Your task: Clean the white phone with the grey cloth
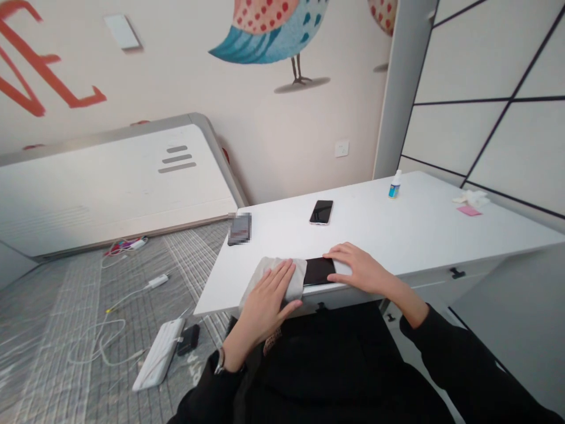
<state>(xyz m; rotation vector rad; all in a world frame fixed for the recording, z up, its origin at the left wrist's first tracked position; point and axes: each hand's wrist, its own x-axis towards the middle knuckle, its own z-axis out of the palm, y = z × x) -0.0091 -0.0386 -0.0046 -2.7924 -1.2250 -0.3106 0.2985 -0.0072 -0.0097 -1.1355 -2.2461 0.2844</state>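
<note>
A black smartphone (318,271) lies flat near the front edge of a white tabletop (424,235), its dark glass facing up. A folded grey cloth (286,281) covers its left end. The left hand (267,300) is open, palm down on the cloth, with the fingers slightly spread, not gripping. The right hand (357,268) is also open and lies flat on the tabletop, its fingertips (329,255) touching the phone's right end. Farther back, near the middle of the tabletop, lies a second smartphone (321,212). Toward the back right corner stand a small white-capped bottle with a blue label (395,186), then a crumpled white tissue (473,198) beside a pink note (468,210). A pixelated dark object (239,229) sits at the left edge.
</note>
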